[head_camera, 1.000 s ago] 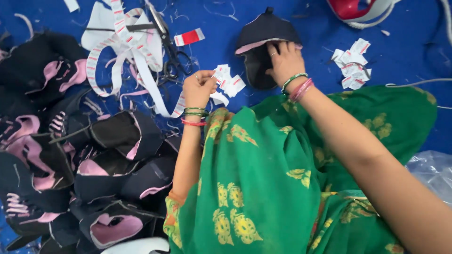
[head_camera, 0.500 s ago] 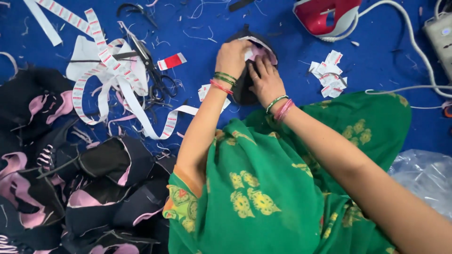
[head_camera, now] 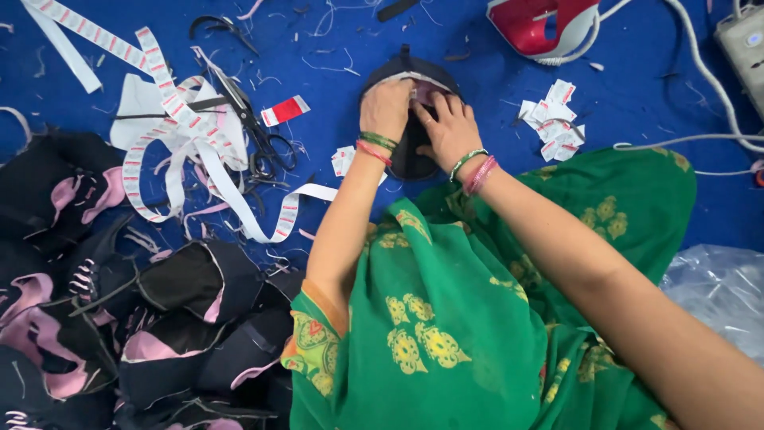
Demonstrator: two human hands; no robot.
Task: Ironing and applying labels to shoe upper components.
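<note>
Blue cloth-covered work surface (head_camera: 477, 48), strewn with thread ends and paper scraps, seen from above. Both hands pressed together at one dark, rounded fabric piece (head_camera: 410, 151), lying flat just ahead of green, yellow-printed drapery (head_camera: 446, 318). Left hand (head_camera: 387, 107) curled over the piece's upper edge, fingers bent and closed on the pale pink lining (head_camera: 426, 86); right hand (head_camera: 448, 127) beside it and touching, fingertips pinching that same edge. Gripped from both sides, seemingly to keep the soft layers lined up and flat against the surface. Green and red bangles on both wrists.

Heaped at lower left, within arm's reach: stack of similar black pieces with pink lining (head_camera: 119, 318), limp and matte, curved like cups. Above that heap: long white label tape (head_camera: 183, 135) with red marks, looped and tangled, crossed by dark scissors (head_camera: 255, 131). Single red and white tag (head_camera: 285, 110) lying apart on the blue. Small cut white labels in two clusters, one (head_camera: 344, 159) just beside the left wrist, another (head_camera: 553, 123) to the right of the hands. Red and white iron (head_camera: 549, 24) with pale cord at top right, grey power strip (head_camera: 744, 44) at the far edge, crinkled clear plastic bag (head_camera: 716, 295) at lower right.
</note>
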